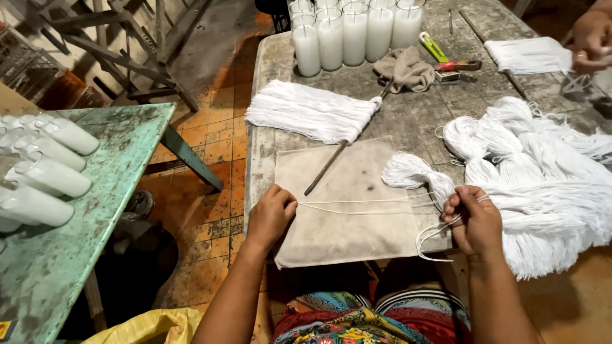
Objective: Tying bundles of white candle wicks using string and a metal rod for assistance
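Head view. Two hands at the near edge of a worn grey stone counter (408,121). Left hand (271,215): fingers closed in a pinch on the end of two thin white strings (363,205), which run taut across a stained beige cloth mat (347,229) to the right hand (475,220). Right hand: fingers curled shut around the same strings, where they leave a small looped hank (414,172) of white cotton cord; loose ends hang below the palm over the counter edge. One large heap of further hanks (542,172), soft and fibrous, lies right of the mat and spills past the edge. One flat fan of cut white strands (309,111) is threaded on a thin dark rod (331,162) that slants onto the mat. A second, smaller bundle of strands (526,54) lies at far right, just beside another person's hand (593,38). Seven glass cylinders filled with white wax (344,35) show at the far edge, in two rows. One crumpled grey rag (405,67), one yellow-green utility knife (433,46) and one wooden-handled tool (459,65) lie near them. At left, a second counter (95,204) of chipped turquoise paint carries about six more wax-filled cylinders (51,172) lying on their sides.
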